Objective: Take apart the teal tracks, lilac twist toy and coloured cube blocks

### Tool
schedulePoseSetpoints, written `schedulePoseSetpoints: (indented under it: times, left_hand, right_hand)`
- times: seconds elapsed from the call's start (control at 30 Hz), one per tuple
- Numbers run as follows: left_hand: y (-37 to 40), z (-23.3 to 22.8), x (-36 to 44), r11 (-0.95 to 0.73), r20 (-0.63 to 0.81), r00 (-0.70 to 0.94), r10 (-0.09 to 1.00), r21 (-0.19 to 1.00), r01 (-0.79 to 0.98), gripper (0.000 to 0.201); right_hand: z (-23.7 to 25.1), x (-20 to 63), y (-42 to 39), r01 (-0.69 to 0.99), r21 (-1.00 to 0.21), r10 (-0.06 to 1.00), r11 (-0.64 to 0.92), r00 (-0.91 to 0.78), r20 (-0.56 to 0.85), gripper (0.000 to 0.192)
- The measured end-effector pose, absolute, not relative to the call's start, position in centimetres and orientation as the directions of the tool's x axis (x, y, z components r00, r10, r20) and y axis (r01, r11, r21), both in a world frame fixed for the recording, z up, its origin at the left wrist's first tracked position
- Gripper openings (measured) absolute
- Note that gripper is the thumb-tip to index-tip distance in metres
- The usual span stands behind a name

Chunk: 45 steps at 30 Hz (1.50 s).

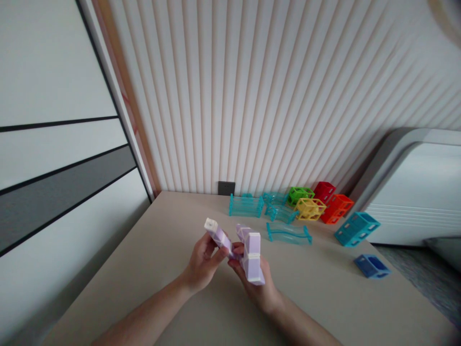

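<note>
**Two hands on the lilac block pieces, coloured parts waiting at the back**

The left hand [202, 262] is clamped round a lilac-and-white bar [218, 236], thumb and fingers closed on its lower end so the free tip juts up and away. Just beside it, the right hand [260, 288] grips a second lilac piece [252, 257], a chunkier stack of cube sections, its fingers wrapped behind and under it. Both pieces are held above the worktop [154, 259], near its middle, and they meet or nearly meet between the thumbs; I cannot tell whether they are joined there.

They look like hard, hollow plastic: light, stiff, smooth enough to slip if pinched on a corner. I would judge the flat faces of the cube sections the safest place to grip, close to the joint.

Further back, moving rightward, lie clear teal rail pieces [246, 205]: I make out about four, though the far ones overlap. Then one green cage block [300, 194], one yellow [310, 208], two red-orange ones [333, 202], one teal block [356, 228] and one blue block [371, 265] nearest the edge.
</note>
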<state>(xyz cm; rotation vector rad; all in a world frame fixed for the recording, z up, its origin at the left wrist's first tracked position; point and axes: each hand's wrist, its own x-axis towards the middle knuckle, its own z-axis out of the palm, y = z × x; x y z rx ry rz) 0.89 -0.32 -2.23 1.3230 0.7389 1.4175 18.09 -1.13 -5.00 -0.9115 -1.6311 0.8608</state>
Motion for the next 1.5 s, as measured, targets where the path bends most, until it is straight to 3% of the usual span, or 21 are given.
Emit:
schedulePoseSetpoints:
  times: [0.27, 0.47, 0.63, 0.8, 1.07, 1.33, 1.5]
  left_hand:
    - [0.1, -3.1, 1.4, -0.311, 0.297, -0.092, 0.951, 0.910, -0.274, 0.036]
    - [0.5, -3.0, 1.2, -0.308, 0.312, 0.001, 0.950, 0.939, -0.151, 0.037]
    - [0.8, -2.9, 1.1, -0.267, 0.268, 0.108, 0.957, 0.963, -0.026, 0.026]
    - [0.9, -2.4, 1.2, -0.203, 0.218, 0.072, 0.973, 0.963, -0.178, 0.034]
    - [0.8, -1.9, 0.6, -0.127, 0.201, 0.226, 0.953, 0.944, -0.306, 0.040]
    - [0.8, -2.0, 1.0, -0.161, 0.208, 0.151, 0.966, 0.948, -0.276, 0.033]
    - [1.1, -2.5, 0.8, -0.108, 0.147, 0.140, 0.979, 0.961, -0.255, 0.042]
  right_hand:
    - [-3.0, 18.7, -0.5, 0.346, -0.726, 0.795, 0.594, -0.119, 0.594, 0.019]
    - [-3.2, 18.8, -0.5, 0.358, -0.700, 0.766, 0.617, -0.071, 0.639, 0.019]
    - [-3.2, 18.7, -0.7, 0.287, -0.731, 0.772, 0.619, -0.054, 0.633, 0.028]
    - [-3.0, 18.4, -0.9, 0.192, -0.849, 0.868, 0.492, -0.037, 0.495, 0.022]
    - [-3.0, 18.5, -0.8, -0.140, -0.912, 0.906, 0.386, -0.128, 0.403, 0.027]
    - [-3.4, 17.8, -0.4, -0.232, -0.919, 0.933, 0.320, -0.092, 0.348, 0.029]
    - [-3.0, 18.1, -0.4, -0.259, -0.917, 0.928, 0.305, -0.134, 0.346, 0.031]
